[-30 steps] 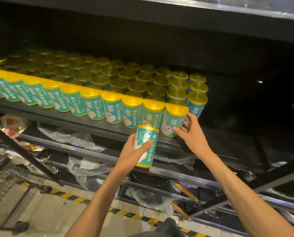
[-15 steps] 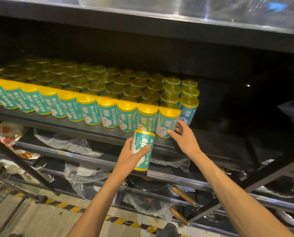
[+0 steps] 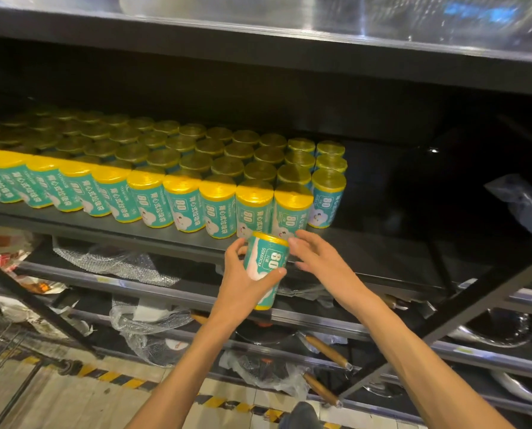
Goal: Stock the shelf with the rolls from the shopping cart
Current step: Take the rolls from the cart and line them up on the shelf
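Right hand [image 3: 322,261] now meets teal, yellow-capped roll [image 3: 266,267] in left hand [image 3: 243,289]

Left hand [image 3: 243,286] grips roll [image 3: 266,267]; right hand [image 3: 320,261] touches it

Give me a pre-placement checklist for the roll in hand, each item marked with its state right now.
1. Grip: left hand wraps the held roll, thumb across its label. Ok.
2. Right hand: fingers extended, reaching to the roll's upper side; firm contact cannot tell.
3. Orientation: the held roll is tilted, yellow end up like the stocked rolls. Ok.
4. Open slot: bare shelf lies right of the front row's end roll. Ok.
5. Placed on the shelf: the roll is held in front of the shelf edge. Not ok.
6. Front row alignment: end roll leans slightly. Cannot tell if stable.
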